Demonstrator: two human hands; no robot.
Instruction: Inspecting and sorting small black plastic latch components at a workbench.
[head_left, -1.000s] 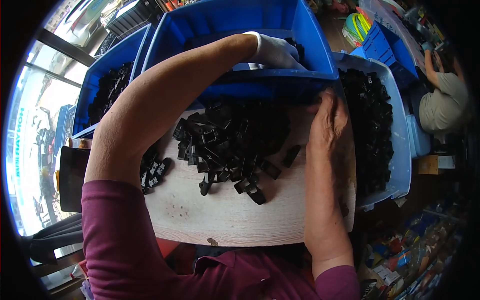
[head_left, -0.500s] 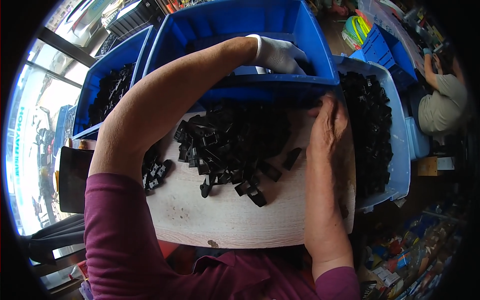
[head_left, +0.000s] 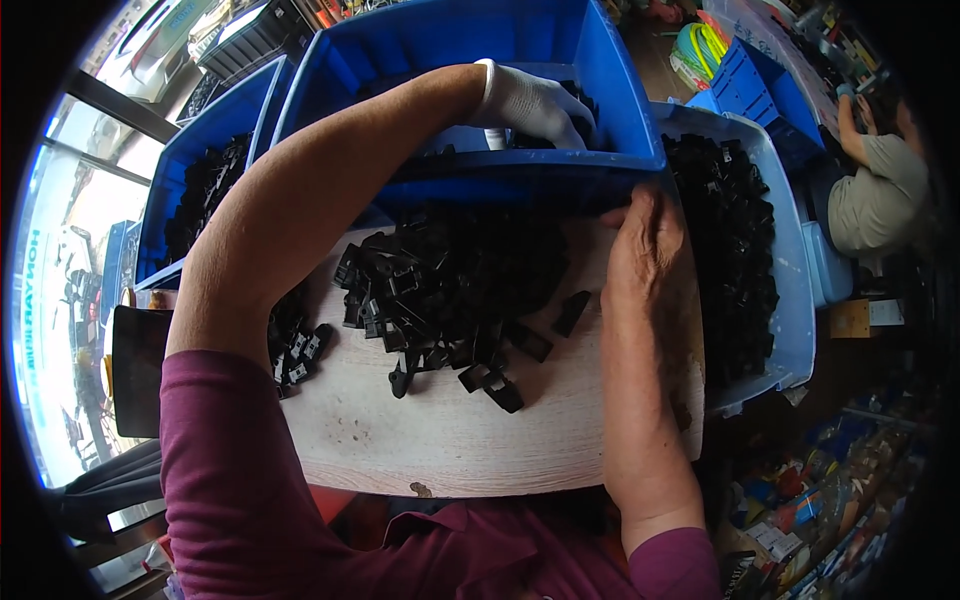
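My left hand (head_left: pixel 538 105), in a white knitted glove, reaches over the front wall of a large blue bin (head_left: pixel 470 163). Its fingers curl around black plastic parts (head_left: pixel 577 97) inside; the wall hides some of the grip. My bare right hand (head_left: pixel 645 240) is held on edge at the bin's front right corner, thumb toward the left. Its other fingers are largely hidden, so their closure is unclear. Between my arms a heap of small black plastic parts (head_left: pixel 450 280) lies on the pale wood-grain table (head_left: pixel 450 435), partly in the bin's shadow.
A translucent blue tub (head_left: pixel 790 290) of black parts stands right of the table. Another blue bin (head_left: pixel 200 190) of them is at the left. More loose parts (head_left: pixel 300 355) lie beside my left elbow. Farther right, a person (head_left: pixel 880 190) sits by a blue crate (head_left: pixel 765 95).
The view has shifted slightly. My left hand has turned and lifted a little within the bin, and black parts now show at its fingers. My right hand stays at the bin's corner.
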